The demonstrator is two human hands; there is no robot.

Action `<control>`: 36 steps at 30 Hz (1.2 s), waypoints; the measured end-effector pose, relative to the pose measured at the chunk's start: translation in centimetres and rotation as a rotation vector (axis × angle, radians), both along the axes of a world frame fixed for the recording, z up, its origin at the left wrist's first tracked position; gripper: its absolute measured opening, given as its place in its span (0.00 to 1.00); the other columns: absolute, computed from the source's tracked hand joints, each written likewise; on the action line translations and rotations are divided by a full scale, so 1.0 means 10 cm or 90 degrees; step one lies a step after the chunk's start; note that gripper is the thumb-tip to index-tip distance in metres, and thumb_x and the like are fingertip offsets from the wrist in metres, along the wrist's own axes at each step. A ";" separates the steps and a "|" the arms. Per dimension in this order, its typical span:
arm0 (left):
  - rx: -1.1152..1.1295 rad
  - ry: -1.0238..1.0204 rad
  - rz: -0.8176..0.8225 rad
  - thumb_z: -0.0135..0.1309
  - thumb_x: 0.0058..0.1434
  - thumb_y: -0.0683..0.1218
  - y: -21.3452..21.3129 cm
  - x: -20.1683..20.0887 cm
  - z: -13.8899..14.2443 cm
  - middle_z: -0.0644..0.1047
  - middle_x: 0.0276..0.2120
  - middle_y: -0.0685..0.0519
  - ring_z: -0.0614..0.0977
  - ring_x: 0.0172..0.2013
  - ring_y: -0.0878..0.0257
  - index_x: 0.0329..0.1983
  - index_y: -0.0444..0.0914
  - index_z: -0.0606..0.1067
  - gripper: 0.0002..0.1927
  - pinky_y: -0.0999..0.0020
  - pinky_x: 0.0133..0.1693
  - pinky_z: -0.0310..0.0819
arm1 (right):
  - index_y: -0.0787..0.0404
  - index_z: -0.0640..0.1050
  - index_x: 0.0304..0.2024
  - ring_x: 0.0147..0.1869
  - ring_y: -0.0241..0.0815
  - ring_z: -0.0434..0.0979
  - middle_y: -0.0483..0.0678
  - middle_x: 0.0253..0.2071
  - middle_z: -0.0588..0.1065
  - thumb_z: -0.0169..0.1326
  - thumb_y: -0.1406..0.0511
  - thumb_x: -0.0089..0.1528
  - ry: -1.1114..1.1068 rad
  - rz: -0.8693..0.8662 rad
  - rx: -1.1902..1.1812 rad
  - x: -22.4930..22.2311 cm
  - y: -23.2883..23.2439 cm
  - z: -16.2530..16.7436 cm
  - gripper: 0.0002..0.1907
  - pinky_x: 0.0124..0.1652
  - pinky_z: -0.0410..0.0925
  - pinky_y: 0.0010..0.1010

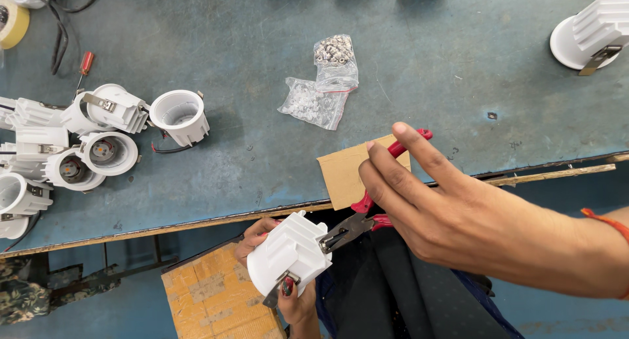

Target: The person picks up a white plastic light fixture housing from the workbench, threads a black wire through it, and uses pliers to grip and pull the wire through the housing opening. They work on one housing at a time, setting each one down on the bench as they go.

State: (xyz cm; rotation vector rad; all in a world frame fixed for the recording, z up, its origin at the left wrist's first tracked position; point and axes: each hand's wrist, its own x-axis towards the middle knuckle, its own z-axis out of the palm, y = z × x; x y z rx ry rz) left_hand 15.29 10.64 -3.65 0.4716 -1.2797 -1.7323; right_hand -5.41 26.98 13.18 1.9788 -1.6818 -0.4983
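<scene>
The housing (pixel 288 252) — rigid, light, likely smooth — is gripped by the left hand (pixel 288 293); pliers (pixel 367 211) are clasped by the right hand (pixel 426 201) at its side clip.

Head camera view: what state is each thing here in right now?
White lamp housing: held in the left hand, below the table edge.
Red-handled pliers: gripped by the right hand, tip touching the housing.
Two clear bags: lying overlapped on the table.
Cardboard piece: flat, overhanging the table edge.
Housings at left: clustered, some on their sides.
</scene>
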 end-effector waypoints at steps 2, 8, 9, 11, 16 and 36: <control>0.010 0.000 -0.006 0.66 0.53 0.59 -0.02 0.01 0.00 0.63 0.52 0.41 0.71 0.59 0.52 0.58 0.38 0.59 0.40 0.50 0.63 0.73 | 0.75 0.81 0.47 0.62 0.58 0.73 0.60 0.55 0.74 0.49 0.61 0.52 -0.023 0.036 -0.063 -0.06 -0.01 -0.02 0.28 0.66 0.60 0.58; 0.031 0.004 -0.061 0.67 0.53 0.58 -0.02 0.03 0.00 0.64 0.52 0.40 0.71 0.59 0.51 0.58 0.38 0.60 0.39 0.49 0.61 0.75 | 0.79 0.79 0.49 0.51 0.58 0.77 0.63 0.45 0.77 0.48 0.56 0.61 -0.035 0.106 0.068 -0.20 0.03 -0.16 0.29 0.50 0.70 0.50; 0.039 0.005 -0.070 0.66 0.53 0.58 -0.01 0.03 0.01 0.64 0.52 0.40 0.71 0.59 0.51 0.59 0.38 0.60 0.39 0.49 0.60 0.75 | 0.79 0.79 0.47 0.49 0.60 0.77 0.64 0.44 0.77 0.45 0.53 0.64 -0.045 0.124 0.046 -0.21 0.04 -0.17 0.31 0.48 0.71 0.50; 0.058 0.003 -0.079 0.67 0.53 0.58 -0.01 0.03 0.01 0.64 0.52 0.39 0.72 0.58 0.50 0.58 0.37 0.61 0.39 0.48 0.60 0.75 | 0.78 0.79 0.41 0.46 0.63 0.78 0.66 0.42 0.78 0.40 0.48 0.69 -0.067 0.158 0.004 -0.25 0.06 -0.19 0.36 0.44 0.72 0.51; 0.058 0.006 -0.074 0.65 0.54 0.56 0.02 0.01 0.01 0.65 0.53 0.38 0.71 0.58 0.50 0.58 0.35 0.61 0.37 0.50 0.61 0.73 | 0.75 0.80 0.32 0.43 0.62 0.81 0.66 0.40 0.79 0.48 0.53 0.59 -0.074 0.175 -0.045 -0.27 0.06 -0.22 0.27 0.41 0.74 0.49; -0.048 0.005 -0.035 0.64 0.55 0.60 -0.07 -0.06 0.04 0.65 0.53 0.40 0.72 0.57 0.50 0.58 0.39 0.62 0.36 0.51 0.59 0.73 | 0.71 0.77 0.31 0.43 0.59 0.77 0.58 0.36 0.74 0.43 0.48 0.69 -0.344 -0.007 0.106 -0.23 0.17 -0.57 0.31 0.46 0.71 0.48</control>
